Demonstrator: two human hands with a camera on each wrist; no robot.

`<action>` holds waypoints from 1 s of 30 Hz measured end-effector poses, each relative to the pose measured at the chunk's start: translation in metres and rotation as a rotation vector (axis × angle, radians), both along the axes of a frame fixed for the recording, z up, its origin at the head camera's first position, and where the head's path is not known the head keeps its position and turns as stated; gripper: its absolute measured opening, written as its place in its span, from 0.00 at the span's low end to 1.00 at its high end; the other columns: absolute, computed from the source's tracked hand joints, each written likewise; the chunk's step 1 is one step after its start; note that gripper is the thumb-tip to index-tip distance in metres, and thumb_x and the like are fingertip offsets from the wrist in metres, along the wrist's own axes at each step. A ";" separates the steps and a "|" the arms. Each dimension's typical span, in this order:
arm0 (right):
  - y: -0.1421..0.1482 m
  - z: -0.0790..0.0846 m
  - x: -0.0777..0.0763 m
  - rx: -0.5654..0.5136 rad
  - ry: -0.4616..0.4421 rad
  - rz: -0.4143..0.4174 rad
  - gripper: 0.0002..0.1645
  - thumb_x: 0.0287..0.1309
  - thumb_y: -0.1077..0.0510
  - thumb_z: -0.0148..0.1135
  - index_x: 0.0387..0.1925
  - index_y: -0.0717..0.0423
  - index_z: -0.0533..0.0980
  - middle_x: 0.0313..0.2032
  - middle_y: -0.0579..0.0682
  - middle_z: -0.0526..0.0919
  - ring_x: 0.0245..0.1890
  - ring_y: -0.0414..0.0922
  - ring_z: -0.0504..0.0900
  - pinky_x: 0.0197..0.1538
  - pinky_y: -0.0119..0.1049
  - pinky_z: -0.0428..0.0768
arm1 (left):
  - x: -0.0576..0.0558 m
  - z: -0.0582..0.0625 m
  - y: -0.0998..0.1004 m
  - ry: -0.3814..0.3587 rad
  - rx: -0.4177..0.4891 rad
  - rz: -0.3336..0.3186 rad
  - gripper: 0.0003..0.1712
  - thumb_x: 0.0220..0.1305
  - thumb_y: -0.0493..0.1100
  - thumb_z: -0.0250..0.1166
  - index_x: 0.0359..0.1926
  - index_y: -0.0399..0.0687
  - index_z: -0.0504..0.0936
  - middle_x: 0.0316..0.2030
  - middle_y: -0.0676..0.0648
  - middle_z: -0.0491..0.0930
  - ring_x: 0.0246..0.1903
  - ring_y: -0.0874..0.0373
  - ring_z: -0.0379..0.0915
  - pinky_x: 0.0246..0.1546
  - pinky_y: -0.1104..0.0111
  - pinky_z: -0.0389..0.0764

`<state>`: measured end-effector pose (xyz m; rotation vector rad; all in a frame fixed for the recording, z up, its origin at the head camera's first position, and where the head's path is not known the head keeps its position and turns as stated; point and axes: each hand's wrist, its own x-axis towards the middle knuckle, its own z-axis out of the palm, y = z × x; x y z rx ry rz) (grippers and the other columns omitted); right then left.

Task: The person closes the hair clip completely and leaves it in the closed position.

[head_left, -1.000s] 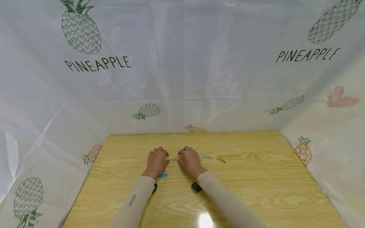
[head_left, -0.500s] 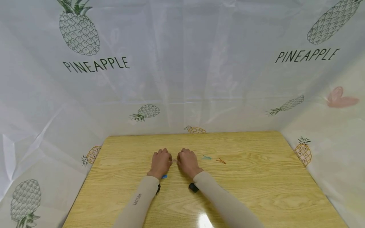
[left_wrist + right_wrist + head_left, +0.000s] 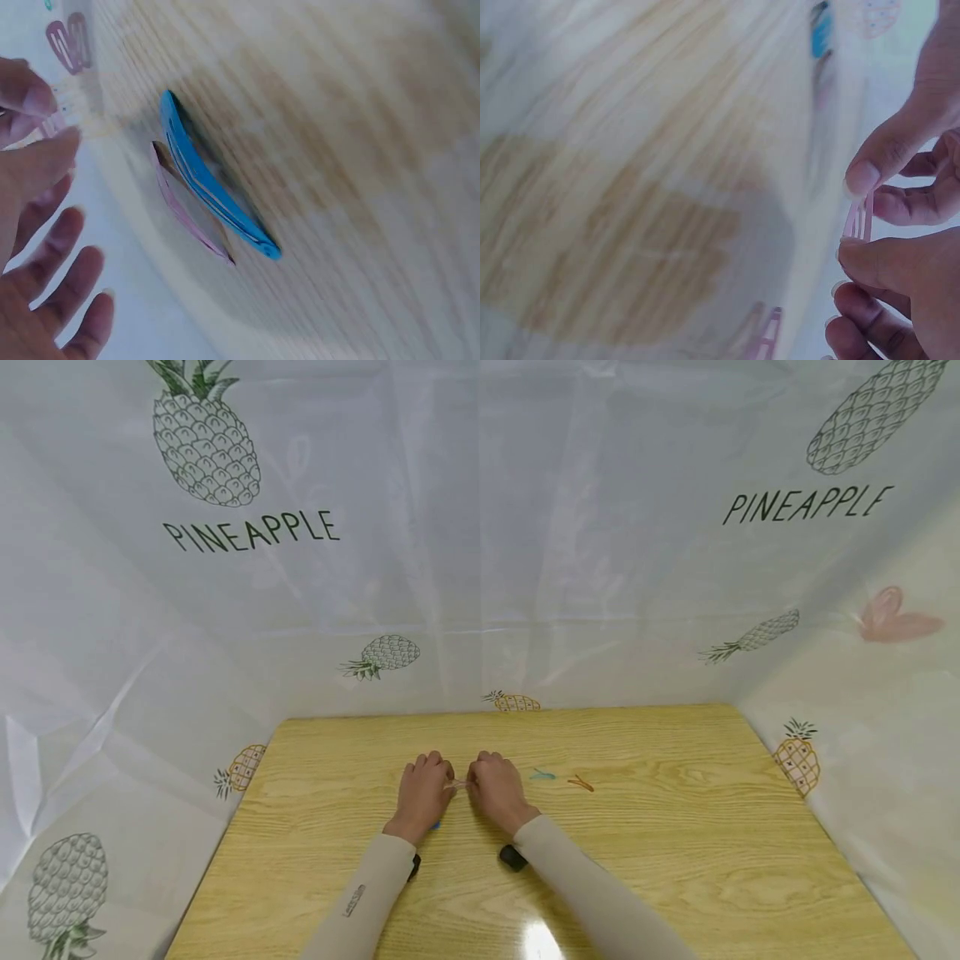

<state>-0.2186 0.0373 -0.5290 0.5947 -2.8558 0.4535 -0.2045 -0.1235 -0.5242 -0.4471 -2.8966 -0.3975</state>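
Note:
A pink snap hair clip [image 3: 860,217] is stretched between the two hands. My left hand [image 3: 425,789] pinches one end of it between thumb and finger, the other fingers loosely curled. At its opposite end, the thumb and finger of my right hand [image 3: 497,785] pinch it. Beneath the left hand, a blue snap hair clip [image 3: 202,184] lies on the wooden table [image 3: 675,827] beside a thinner pink hair clip [image 3: 187,217]; in the head view the left hand mostly hides them.
To the right of the right hand lie a teal hair clip [image 3: 542,774] and an orange hair clip [image 3: 581,783], both splayed. One more mauve clip [image 3: 64,46] shows in the left wrist view. A white pineapple-print sheet [image 3: 480,568] walls the table's back and sides.
Both hands have drawn closer together, the left moving right, and their spread fingers have curled in around the pink clip. Over the last half second they stay nearly still.

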 end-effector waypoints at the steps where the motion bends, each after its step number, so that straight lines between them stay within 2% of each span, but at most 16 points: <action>1: 0.001 0.002 0.002 -0.009 0.004 0.004 0.06 0.61 0.56 0.79 0.29 0.50 0.89 0.30 0.44 0.80 0.33 0.44 0.79 0.44 0.41 0.84 | 0.002 0.000 -0.001 0.017 0.004 -0.004 0.11 0.63 0.43 0.79 0.43 0.47 0.87 0.44 0.47 0.79 0.44 0.48 0.73 0.49 0.52 0.79; 6: 0.004 0.014 0.010 -0.020 0.027 0.027 0.06 0.61 0.56 0.79 0.30 0.51 0.88 0.31 0.45 0.80 0.33 0.44 0.80 0.43 0.40 0.84 | 0.010 0.003 -0.006 0.066 0.025 -0.015 0.13 0.64 0.46 0.78 0.47 0.47 0.90 0.46 0.48 0.78 0.45 0.49 0.73 0.49 0.53 0.78; 10: 0.008 0.020 0.017 -0.047 0.063 0.053 0.07 0.60 0.57 0.80 0.29 0.52 0.87 0.31 0.46 0.81 0.33 0.44 0.81 0.42 0.39 0.84 | 0.017 0.008 -0.007 0.095 0.018 -0.026 0.09 0.63 0.46 0.78 0.43 0.50 0.92 0.45 0.50 0.78 0.44 0.52 0.73 0.48 0.55 0.77; 15: 0.014 0.018 0.024 -0.079 0.090 0.100 0.07 0.59 0.59 0.80 0.29 0.52 0.86 0.31 0.46 0.81 0.31 0.44 0.81 0.39 0.36 0.83 | 0.027 0.012 -0.007 0.119 0.034 -0.046 0.06 0.62 0.44 0.79 0.38 0.51 0.92 0.43 0.51 0.79 0.43 0.52 0.74 0.46 0.55 0.77; 22: 0.025 0.019 0.032 -0.127 0.033 0.156 0.05 0.62 0.59 0.77 0.32 0.53 0.87 0.31 0.45 0.82 0.32 0.43 0.81 0.38 0.35 0.83 | 0.035 0.010 -0.004 0.111 0.084 -0.064 0.05 0.61 0.44 0.79 0.33 0.52 0.91 0.42 0.51 0.79 0.41 0.53 0.73 0.45 0.55 0.77; 30: 0.036 0.020 0.039 -0.166 -0.026 0.196 0.04 0.64 0.60 0.75 0.33 0.53 0.87 0.31 0.45 0.82 0.34 0.43 0.82 0.38 0.35 0.83 | 0.040 0.008 0.001 0.085 0.162 -0.087 0.05 0.59 0.43 0.80 0.31 0.52 0.91 0.41 0.52 0.80 0.39 0.55 0.72 0.44 0.57 0.75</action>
